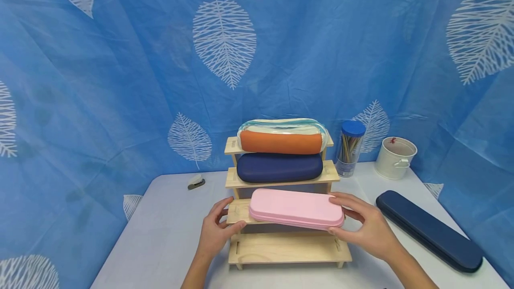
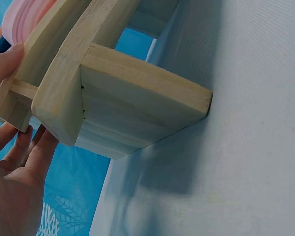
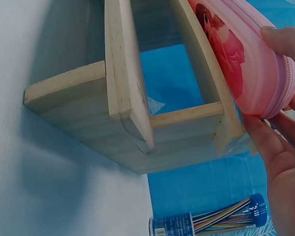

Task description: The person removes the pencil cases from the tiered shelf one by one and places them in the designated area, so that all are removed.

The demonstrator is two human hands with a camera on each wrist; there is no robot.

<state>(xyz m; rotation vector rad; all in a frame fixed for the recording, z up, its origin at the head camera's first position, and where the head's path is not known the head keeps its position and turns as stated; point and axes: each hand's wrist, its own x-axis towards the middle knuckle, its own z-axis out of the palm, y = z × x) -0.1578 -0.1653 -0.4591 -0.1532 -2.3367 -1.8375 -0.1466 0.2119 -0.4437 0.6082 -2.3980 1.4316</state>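
Note:
A stepped wooden rack (image 1: 289,248) stands on the table with several tiers. On its second tier from the bottom lies a pink zippered pencil case (image 1: 293,205), slightly askew, its right end jutting past the tier's front edge. My right hand (image 1: 371,224) grips that right end between thumb and fingers. At the tier's left end, my left hand (image 1: 217,232) holds the board, thumb at the front and fingers behind. The right wrist view shows a printed figure on the pink case's underside (image 3: 226,54). A navy case (image 1: 279,167) and an orange, clear-topped pouch (image 1: 281,142) occupy the upper tiers.
Right of the rack lies a long dark blue case (image 1: 429,231). Behind it are a white metal pail (image 1: 395,159) and a blue-lidded tub of pencils (image 1: 350,148). A small stapler (image 1: 196,182) sits at the left back. Blue leaf-print cloth (image 1: 120,79) hangs around the table.

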